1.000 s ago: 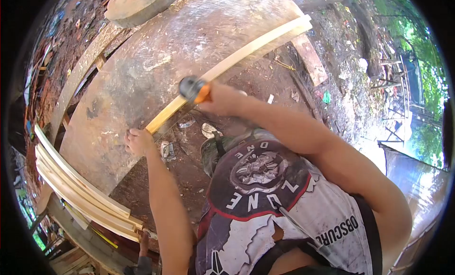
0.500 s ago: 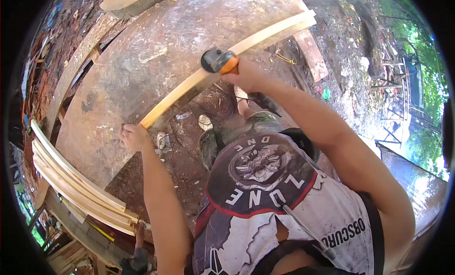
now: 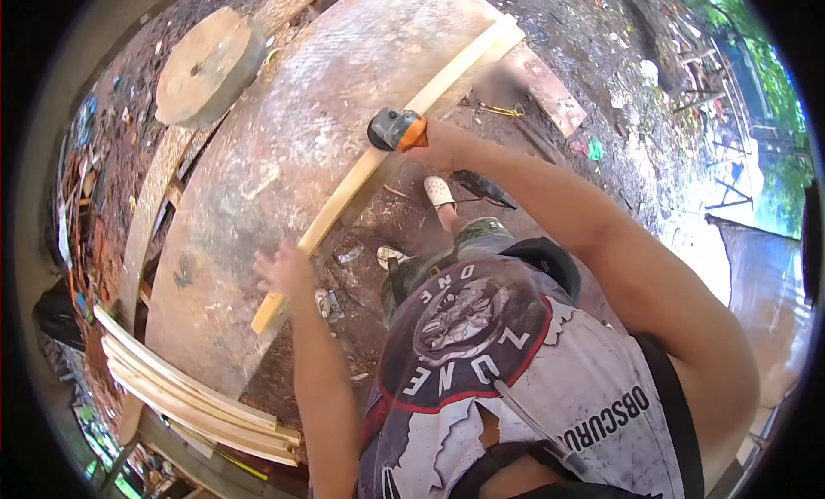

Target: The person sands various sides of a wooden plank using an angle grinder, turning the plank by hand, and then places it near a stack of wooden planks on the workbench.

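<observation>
A long pale wooden strip lies along the edge of a worn tabletop. My right hand is wrapped round an orange and black angle grinder, whose round disc end is over the middle of the strip. Whether the disc touches the wood cannot be made out. Close to the strip's near end, my left hand has its fingers spread, slightly blurred, and grips nothing.
Several pale wooden strips are stacked at the lower left. A round wooden slab stands beyond the table's far left edge. A reddish board lies at the right, near yellow cord.
My left hand has let go of the strip's near end and moved up along it, fingers opening. The grinder stays over the strip's middle. The view has shifted, showing more of the round slab.
</observation>
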`<state>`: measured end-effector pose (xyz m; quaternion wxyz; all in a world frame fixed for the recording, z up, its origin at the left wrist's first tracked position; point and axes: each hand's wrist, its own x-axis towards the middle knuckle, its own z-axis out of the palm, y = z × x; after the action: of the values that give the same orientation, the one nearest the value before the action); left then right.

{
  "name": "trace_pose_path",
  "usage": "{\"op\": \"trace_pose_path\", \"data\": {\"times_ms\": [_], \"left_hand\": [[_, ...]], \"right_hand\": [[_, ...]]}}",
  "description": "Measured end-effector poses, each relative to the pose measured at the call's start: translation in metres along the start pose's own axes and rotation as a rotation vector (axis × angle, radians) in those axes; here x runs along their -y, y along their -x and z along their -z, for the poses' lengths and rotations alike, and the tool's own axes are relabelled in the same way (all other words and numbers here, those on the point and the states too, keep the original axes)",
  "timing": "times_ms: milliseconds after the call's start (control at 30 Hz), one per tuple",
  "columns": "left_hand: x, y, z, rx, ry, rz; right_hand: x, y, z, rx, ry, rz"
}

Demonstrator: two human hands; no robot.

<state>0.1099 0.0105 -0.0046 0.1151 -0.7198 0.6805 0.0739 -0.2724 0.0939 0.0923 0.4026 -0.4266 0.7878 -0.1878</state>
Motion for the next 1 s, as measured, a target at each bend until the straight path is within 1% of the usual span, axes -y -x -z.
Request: {"op": "trace_pose_path", "data": {"times_ms": [33, 100, 200, 267, 333, 367, 433, 500, 600, 667, 700, 733, 767, 800, 833, 900, 933, 967, 1000], "left_hand": [[-0.029, -0.001, -0.009, -0.026, 0.033, -0.144], [-0.096, -0.001, -0.012, -0.053, 0.104, -0.328], [-0.156, 0.002, -0.009, -0.086, 0.150, -0.426], [-0.180, -0.009, -0.008, -0.128, 0.178, -0.504], [-0.176, -0.002, -0.009, -0.077, 0.291, -0.416], [-0.180, -0.001, -0.007, -0.072, 0.288, -0.439], [-0.184, -0.002, -0.007, -0.020, 0.179, -0.315], [-0.182, -0.004, -0.011, -0.050, 0.172, -0.345], [-0.180, -0.006, -0.020, -0.109, 0.177, -0.366], [-0.177, -0.008, -0.029, -0.134, 0.180, -0.365], [-0.173, -0.009, -0.034, -0.143, 0.176, -0.371], [-0.173, -0.012, -0.033, -0.158, 0.170, -0.374], [-0.171, -0.014, -0.032, -0.170, 0.163, -0.361], [-0.171, -0.011, -0.028, -0.167, 0.136, -0.393], [-0.173, -0.010, -0.023, -0.161, 0.110, -0.422], [-0.174, -0.008, -0.018, -0.161, 0.123, -0.427], [-0.175, -0.005, -0.015, -0.152, 0.142, -0.450], [-0.175, -0.002, -0.011, -0.155, 0.137, -0.438], [-0.176, 0.002, -0.005, -0.193, 0.204, -0.518]], "right_hand": [[-0.006, -0.004, 0.002, 0.004, 0.013, -0.024], [-0.015, -0.010, 0.011, 0.006, 0.020, -0.050], [-0.032, -0.017, 0.031, 0.003, -0.085, -0.019], [-0.039, -0.023, 0.057, 0.036, -0.088, -0.104], [-0.059, -0.032, 0.075, -0.032, -0.028, -0.103], [-0.069, -0.036, 0.082, -0.075, 0.029, -0.090], [-0.088, -0.047, 0.101, -0.122, 0.023, -0.124], [-0.105, -0.057, 0.122, -0.161, 0.016, -0.146], [-0.125, -0.073, 0.162, -0.144, 0.005, -0.169], [-0.145, -0.089, 0.180, -0.122, -0.057, -0.198], [-0.163, -0.099, 0.185, -0.179, -0.053, -0.166], [-0.171, -0.103, 0.197, -0.176, -0.056, -0.155], [-0.177, -0.108, 0.207, -0.177, -0.074, -0.209], [-0.178, -0.112, 0.217, -0.174, -0.091, -0.261], [-0.171, -0.111, 0.232, -0.164, -0.092, -0.241], [-0.157, -0.101, 0.259, -0.231, 0.038, -0.396], [-0.167, -0.104, 0.264, -0.220, 0.040, -0.384], [-0.181, -0.110, 0.270, -0.211, -0.093, -0.321], [-0.203, -0.118, 0.278, -0.201, -0.226, -0.258]]}}
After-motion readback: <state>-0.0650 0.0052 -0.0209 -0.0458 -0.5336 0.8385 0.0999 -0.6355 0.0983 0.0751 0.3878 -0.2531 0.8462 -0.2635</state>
